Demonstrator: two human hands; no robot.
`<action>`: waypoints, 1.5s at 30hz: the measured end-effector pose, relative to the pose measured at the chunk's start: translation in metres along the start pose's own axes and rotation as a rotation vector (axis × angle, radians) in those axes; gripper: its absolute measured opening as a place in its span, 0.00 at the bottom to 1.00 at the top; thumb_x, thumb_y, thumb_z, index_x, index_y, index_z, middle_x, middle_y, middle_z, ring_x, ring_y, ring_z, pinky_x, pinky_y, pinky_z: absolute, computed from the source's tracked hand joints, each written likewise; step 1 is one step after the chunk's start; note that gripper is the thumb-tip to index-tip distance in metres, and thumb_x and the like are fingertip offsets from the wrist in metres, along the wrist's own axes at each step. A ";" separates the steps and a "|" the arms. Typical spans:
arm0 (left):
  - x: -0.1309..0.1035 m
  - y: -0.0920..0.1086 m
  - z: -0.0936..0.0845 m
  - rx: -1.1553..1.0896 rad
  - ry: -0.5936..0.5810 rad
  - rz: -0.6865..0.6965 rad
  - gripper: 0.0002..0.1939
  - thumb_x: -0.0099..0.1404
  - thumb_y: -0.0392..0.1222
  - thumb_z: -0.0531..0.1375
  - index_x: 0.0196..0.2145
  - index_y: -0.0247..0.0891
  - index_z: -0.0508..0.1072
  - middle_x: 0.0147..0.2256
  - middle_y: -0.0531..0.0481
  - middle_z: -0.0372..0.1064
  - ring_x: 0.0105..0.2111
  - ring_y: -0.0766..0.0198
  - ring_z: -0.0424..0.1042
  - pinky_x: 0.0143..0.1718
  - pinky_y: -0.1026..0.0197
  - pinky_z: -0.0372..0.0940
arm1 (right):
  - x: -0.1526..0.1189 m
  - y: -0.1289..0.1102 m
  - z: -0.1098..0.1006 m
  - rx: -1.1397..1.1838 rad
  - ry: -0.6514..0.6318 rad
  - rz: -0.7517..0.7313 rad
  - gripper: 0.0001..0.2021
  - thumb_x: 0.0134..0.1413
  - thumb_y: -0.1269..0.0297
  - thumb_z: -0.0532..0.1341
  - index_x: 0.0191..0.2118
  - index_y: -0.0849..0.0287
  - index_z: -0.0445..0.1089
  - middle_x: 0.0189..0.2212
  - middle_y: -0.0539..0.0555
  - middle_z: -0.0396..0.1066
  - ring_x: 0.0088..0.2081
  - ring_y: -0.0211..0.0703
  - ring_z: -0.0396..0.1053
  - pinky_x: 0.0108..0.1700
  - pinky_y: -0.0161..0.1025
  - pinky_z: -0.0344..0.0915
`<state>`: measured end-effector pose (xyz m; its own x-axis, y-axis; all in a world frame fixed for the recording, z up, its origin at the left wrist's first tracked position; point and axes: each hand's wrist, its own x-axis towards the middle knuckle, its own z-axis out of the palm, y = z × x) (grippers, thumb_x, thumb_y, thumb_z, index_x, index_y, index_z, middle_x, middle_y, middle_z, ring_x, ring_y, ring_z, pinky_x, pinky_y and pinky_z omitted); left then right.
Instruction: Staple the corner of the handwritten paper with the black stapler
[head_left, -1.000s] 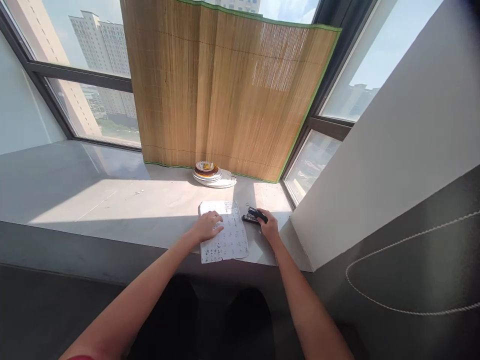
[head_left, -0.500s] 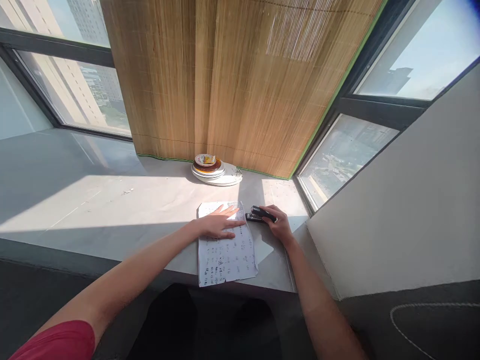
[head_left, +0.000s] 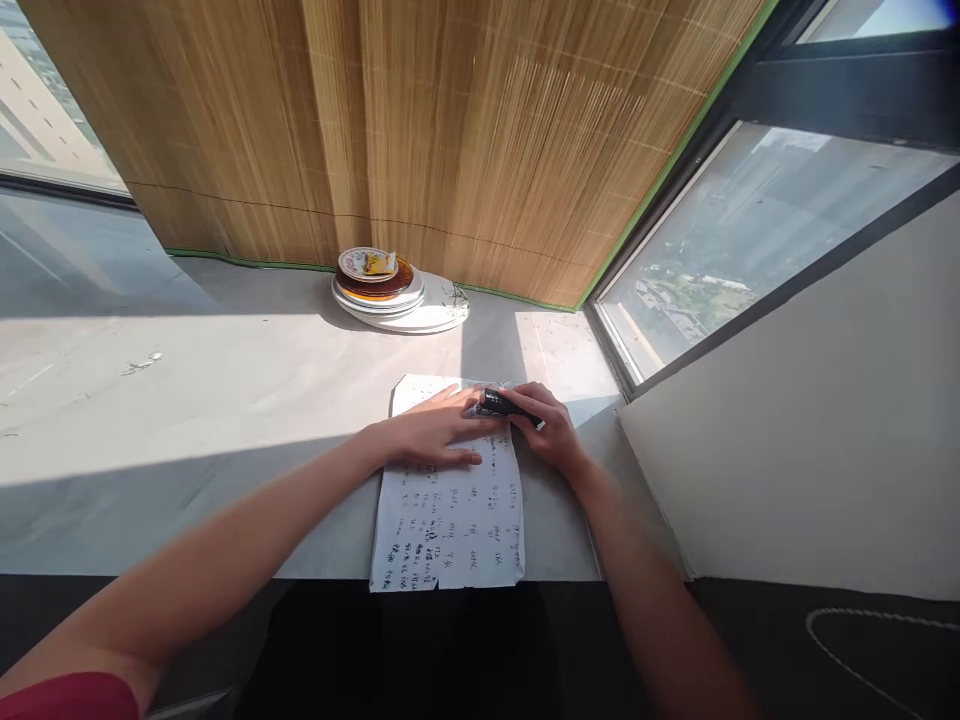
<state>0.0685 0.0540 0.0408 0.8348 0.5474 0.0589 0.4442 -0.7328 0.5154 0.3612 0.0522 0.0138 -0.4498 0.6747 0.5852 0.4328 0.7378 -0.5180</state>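
Note:
A sheet of paper with rows of handwriting lies on the grey ledge, its near end at the ledge's front edge. My left hand rests flat on its upper part, fingers spread and pointing right. My right hand is closed round a black stapler at the paper's upper right edge. The stapler's front end lies over the paper, beside the fingertips of my left hand. Its lower part is mostly hidden by my hands.
A stack of plates with a small yellow packet on top stands at the back, before a bamboo blind. White bits lie on the ledge at left. A white wall rises at right.
My right hand has moved the stapler left, so its front end now overlaps the paper. My left hand stays flat on the sheet. The view has shifted closer and downward.

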 end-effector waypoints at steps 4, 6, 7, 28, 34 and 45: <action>-0.005 -0.009 -0.007 -0.013 0.004 -0.086 0.33 0.73 0.61 0.64 0.73 0.61 0.69 0.79 0.55 0.49 0.80 0.36 0.34 0.77 0.29 0.34 | -0.001 0.001 0.001 -0.034 0.008 0.015 0.24 0.75 0.69 0.59 0.69 0.41 0.73 0.50 0.55 0.76 0.51 0.49 0.74 0.54 0.52 0.75; -0.008 -0.012 -0.007 -0.023 -0.030 -0.082 0.34 0.72 0.60 0.66 0.72 0.60 0.69 0.79 0.55 0.50 0.81 0.37 0.33 0.77 0.29 0.32 | -0.002 0.000 0.000 -0.049 0.006 0.032 0.24 0.75 0.69 0.59 0.70 0.41 0.73 0.51 0.56 0.76 0.52 0.49 0.74 0.54 0.53 0.75; -0.008 -0.013 -0.006 -0.029 -0.040 -0.072 0.34 0.72 0.60 0.66 0.72 0.59 0.70 0.79 0.55 0.50 0.81 0.36 0.32 0.78 0.29 0.31 | -0.002 -0.001 -0.001 -0.054 0.001 0.034 0.24 0.75 0.69 0.58 0.70 0.41 0.72 0.51 0.56 0.75 0.52 0.49 0.73 0.55 0.53 0.75; 0.001 -0.011 0.007 0.087 -0.063 0.003 0.35 0.76 0.65 0.59 0.75 0.60 0.65 0.81 0.47 0.42 0.80 0.27 0.35 0.75 0.19 0.29 | -0.001 -0.016 0.007 -0.330 -0.023 0.021 0.30 0.73 0.75 0.57 0.69 0.32 0.72 0.52 0.52 0.76 0.49 0.51 0.71 0.53 0.52 0.65; 0.000 -0.012 0.008 0.083 -0.056 0.010 0.36 0.76 0.66 0.59 0.76 0.61 0.63 0.81 0.48 0.43 0.80 0.30 0.35 0.76 0.21 0.29 | 0.000 -0.018 0.007 -0.332 -0.021 0.037 0.28 0.73 0.74 0.57 0.67 0.34 0.75 0.51 0.53 0.76 0.49 0.50 0.71 0.53 0.51 0.65; 0.001 -0.015 0.011 0.091 -0.044 0.022 0.36 0.75 0.67 0.59 0.77 0.62 0.62 0.81 0.48 0.42 0.80 0.29 0.36 0.75 0.19 0.29 | 0.000 -0.018 0.008 -0.307 -0.009 0.041 0.28 0.75 0.72 0.58 0.69 0.30 0.72 0.50 0.53 0.76 0.47 0.51 0.70 0.52 0.51 0.64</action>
<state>0.0665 0.0615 0.0234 0.8570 0.5144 0.0307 0.4520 -0.7790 0.4345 0.3473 0.0394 0.0180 -0.4337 0.7050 0.5612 0.6656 0.6704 -0.3278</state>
